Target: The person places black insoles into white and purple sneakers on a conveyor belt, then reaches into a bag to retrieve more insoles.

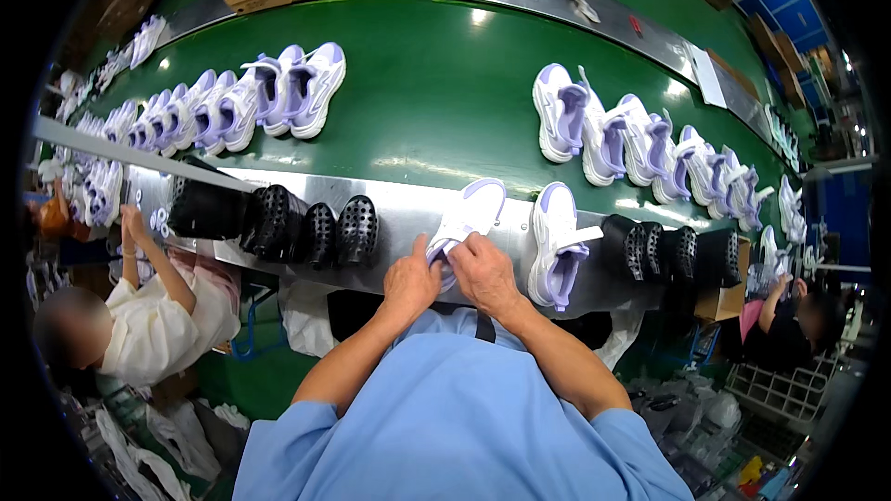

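A white and lavender sneaker (475,208) lies on the metal ledge in front of me, toe pointing away. My left hand (412,280) is closed on the left side of its heel opening. At the other side of the opening my right hand (484,276) has its fingers bent and pressed together at the tongue and strap area. Both hands partly cover the heel, so what the fingertips pinch is hidden. To the right stands a matching sneaker (553,232), its white strap sticking out sideways and its opening loose; no hand touches it.
Black perforated shoe forms (356,230) stand left of my hands, with more black forms (682,252) at right. Beyond the metal ledge (408,223) runs a green belt (436,83) carrying rows of sneakers (311,93). One person (158,325) sits at left, another (789,325) at right.
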`<move>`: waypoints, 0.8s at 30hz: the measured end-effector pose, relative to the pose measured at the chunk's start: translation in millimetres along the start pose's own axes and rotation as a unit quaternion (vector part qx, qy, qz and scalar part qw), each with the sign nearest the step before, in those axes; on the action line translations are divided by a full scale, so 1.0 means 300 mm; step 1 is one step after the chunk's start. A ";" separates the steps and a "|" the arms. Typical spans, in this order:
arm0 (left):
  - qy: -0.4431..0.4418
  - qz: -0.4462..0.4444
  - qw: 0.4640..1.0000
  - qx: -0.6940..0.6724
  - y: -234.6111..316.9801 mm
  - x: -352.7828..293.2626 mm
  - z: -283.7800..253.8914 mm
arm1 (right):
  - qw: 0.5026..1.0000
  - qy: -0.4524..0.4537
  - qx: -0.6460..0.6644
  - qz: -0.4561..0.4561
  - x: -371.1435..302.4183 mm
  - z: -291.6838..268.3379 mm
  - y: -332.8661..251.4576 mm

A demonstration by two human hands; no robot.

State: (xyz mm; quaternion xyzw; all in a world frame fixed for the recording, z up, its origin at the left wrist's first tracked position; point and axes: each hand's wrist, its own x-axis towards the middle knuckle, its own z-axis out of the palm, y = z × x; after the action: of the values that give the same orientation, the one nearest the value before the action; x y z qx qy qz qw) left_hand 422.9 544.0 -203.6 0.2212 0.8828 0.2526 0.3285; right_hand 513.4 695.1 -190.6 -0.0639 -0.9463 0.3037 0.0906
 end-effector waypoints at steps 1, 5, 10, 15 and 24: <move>-0.005 -0.004 1.000 0.004 0.010 0.004 -0.008 | 0.999 0.034 -0.012 -0.020 -0.008 0.016 0.018; 0.009 0.022 1.000 0.003 -0.042 0.055 0.074 | 0.993 0.114 0.022 -0.002 -0.049 0.048 0.045; 0.009 0.055 0.997 0.050 -0.005 0.077 0.106 | 0.990 0.142 0.017 0.001 -0.082 0.081 0.086; 0.127 0.149 0.976 0.098 0.105 0.074 0.058 | 0.986 0.147 0.059 0.056 -0.120 0.062 0.107; 0.185 0.256 0.949 -0.011 0.133 0.106 0.116 | 0.943 0.012 0.153 0.295 -0.147 0.047 0.174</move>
State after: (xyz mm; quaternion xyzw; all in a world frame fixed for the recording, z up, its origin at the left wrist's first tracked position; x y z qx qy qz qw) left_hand 434.2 603.1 -217.8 0.3854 0.8389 0.3744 0.0863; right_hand 556.9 721.5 -238.4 -0.3290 -0.8261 0.4572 0.0168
